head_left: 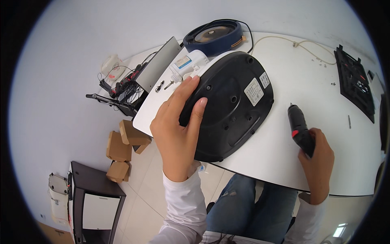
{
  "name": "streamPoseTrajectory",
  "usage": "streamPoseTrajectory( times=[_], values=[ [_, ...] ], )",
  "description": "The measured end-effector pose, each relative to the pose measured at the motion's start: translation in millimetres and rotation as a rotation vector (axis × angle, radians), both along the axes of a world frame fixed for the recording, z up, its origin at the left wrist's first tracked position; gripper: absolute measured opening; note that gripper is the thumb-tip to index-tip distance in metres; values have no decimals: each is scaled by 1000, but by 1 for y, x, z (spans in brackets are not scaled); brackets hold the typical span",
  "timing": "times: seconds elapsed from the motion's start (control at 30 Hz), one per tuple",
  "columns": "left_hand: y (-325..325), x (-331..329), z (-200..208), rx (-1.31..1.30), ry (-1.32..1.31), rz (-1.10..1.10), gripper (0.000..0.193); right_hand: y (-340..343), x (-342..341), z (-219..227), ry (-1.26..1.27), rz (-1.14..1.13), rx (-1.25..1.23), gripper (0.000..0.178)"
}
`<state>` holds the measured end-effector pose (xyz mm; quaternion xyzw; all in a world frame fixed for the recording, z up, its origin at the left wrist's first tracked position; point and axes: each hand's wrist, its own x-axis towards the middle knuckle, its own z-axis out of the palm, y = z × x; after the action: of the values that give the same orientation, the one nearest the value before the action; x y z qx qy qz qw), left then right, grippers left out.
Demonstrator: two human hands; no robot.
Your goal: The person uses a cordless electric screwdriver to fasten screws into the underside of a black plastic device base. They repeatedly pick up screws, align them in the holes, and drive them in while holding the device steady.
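My left hand (178,118) grips the left edge of a black rounded appliance base (219,134), thumb on its underside and fingers along the rim. The base is tipped up so its underside faces me, with screw holes and two white labels showing. Closed around the rear of a black electric screwdriver (300,124) with a red switch is my right hand (320,156). Its tip points away from me, apart from the base. Behind the base a white motor unit (189,63) with a metal shaft is partly hidden.
A dark blue round housing (213,38) stands at the back. An opened black tool case (355,83) with bits lies at the right. Small screws (321,62) and a loose bit (349,122) lie on the white table (276,162). Cardboard boxes (119,146) sit beyond its left edge.
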<state>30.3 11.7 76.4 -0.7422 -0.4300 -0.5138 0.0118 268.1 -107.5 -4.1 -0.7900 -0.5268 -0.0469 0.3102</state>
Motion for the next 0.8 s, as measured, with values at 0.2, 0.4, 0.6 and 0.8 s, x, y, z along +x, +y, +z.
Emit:
streamPoseTrajectory(
  times=[0.2, 0.4, 0.6, 0.8],
  values=[
    [-1, 0, 0, -9, -8, -4, 31, -31, -28, 7, 784, 120, 327, 50],
    [-2, 1, 0, 2, 8, 2, 30, -14, -69, 29, 1368, 588, 515, 55],
    [0, 0, 0, 8, 6, -7, 32, -2, -74, 34, 1262, 647, 438, 56],
    [0, 1, -2, 15, -9, -14, 32, 0, -81, 37, 1345, 603, 476, 54]
  ],
)
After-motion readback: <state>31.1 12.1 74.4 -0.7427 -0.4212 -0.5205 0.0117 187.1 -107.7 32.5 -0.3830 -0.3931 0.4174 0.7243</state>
